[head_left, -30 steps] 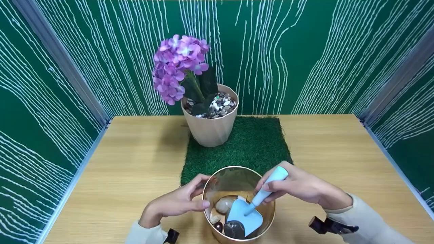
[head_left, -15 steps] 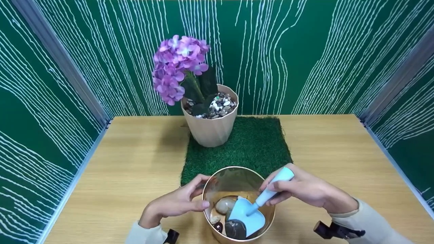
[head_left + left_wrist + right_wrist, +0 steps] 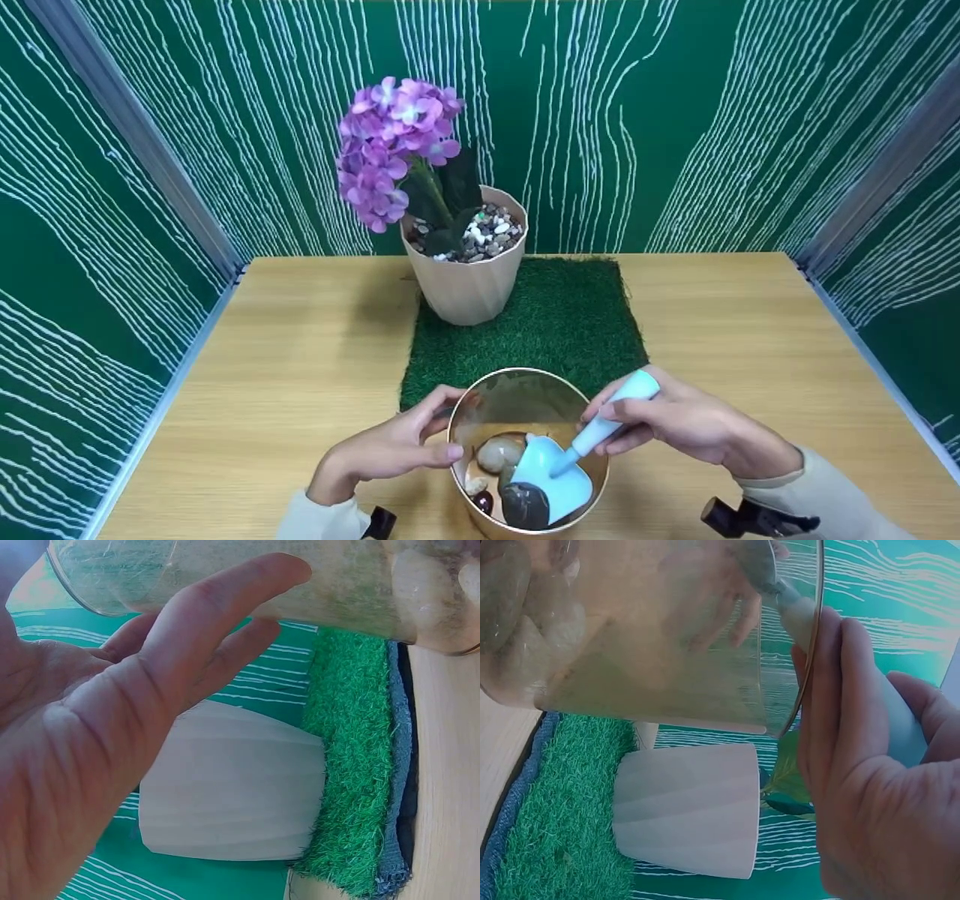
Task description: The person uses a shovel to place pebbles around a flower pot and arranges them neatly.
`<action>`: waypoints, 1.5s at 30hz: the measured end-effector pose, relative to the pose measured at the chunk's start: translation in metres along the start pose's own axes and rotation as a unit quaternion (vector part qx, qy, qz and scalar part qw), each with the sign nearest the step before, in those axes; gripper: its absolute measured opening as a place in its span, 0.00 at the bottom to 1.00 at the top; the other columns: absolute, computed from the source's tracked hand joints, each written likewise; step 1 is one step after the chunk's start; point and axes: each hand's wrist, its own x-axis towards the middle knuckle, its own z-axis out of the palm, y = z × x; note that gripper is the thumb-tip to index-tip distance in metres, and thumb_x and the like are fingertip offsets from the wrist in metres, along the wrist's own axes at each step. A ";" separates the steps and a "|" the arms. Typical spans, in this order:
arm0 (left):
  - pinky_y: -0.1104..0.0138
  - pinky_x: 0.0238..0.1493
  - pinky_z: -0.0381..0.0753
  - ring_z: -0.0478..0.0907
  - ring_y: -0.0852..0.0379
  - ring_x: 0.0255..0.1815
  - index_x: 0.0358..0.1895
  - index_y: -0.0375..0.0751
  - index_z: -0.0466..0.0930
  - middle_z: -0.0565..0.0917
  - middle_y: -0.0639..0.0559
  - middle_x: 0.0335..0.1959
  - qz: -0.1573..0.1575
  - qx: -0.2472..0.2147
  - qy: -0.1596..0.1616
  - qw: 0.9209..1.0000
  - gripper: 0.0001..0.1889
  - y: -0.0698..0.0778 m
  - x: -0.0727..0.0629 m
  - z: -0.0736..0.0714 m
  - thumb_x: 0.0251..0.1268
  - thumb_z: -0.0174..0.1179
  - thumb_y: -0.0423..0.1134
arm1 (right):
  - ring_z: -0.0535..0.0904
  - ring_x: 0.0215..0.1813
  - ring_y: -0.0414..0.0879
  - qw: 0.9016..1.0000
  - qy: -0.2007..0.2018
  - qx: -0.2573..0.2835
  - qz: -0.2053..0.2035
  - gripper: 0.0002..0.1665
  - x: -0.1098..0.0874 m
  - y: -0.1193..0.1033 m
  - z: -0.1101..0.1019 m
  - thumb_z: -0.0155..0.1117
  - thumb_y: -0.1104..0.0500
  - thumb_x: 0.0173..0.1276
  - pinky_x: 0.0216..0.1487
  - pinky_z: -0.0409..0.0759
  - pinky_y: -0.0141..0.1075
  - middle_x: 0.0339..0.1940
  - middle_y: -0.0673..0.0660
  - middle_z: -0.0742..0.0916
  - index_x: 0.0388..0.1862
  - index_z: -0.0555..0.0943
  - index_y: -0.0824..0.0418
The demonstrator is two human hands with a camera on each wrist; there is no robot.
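A see-through, amber-tinted cylindrical jar (image 3: 510, 390) stands near the front of the table, with several stones on its bottom: a pale one (image 3: 500, 454), a black one (image 3: 525, 505) and a small dark red one (image 3: 483, 502). My left hand (image 3: 397, 442) holds the jar's left side, thumb in front and fingers behind; the left wrist view shows those fingers (image 3: 225, 607) against its wall. With my right hand (image 3: 675, 420) I grip the handle of a light blue toy shovel (image 3: 634, 390). The shovel's blade is tilted inside the jar, its edge beside the black stone; contact is unclear.
Behind the jar lies a square of artificial grass (image 3: 562, 322). On its back left part stands a pale ribbed flower pot (image 3: 466, 292) with pebbles and purple flowers (image 3: 397, 142). Green panels with white wavy lines enclose the wooden table (image 3: 300, 360) at the back and sides.
My right hand and the shovel's handle have shifted to the right and slightly toward me. The blade has slid slightly right, and the black stone too. My left hand and the jar stay put.
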 end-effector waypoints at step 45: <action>0.62 0.78 0.81 0.59 0.30 0.93 0.81 0.31 0.57 0.63 0.31 0.88 0.012 0.004 0.007 1.000 0.47 -0.001 0.000 0.002 0.83 0.65 0.65 | 0.96 0.56 0.44 0.992 0.038 0.109 -0.044 0.31 -0.019 -0.013 -0.050 0.37 0.66 0.96 0.63 0.91 0.32 0.59 0.55 0.95 0.60 0.93 0.59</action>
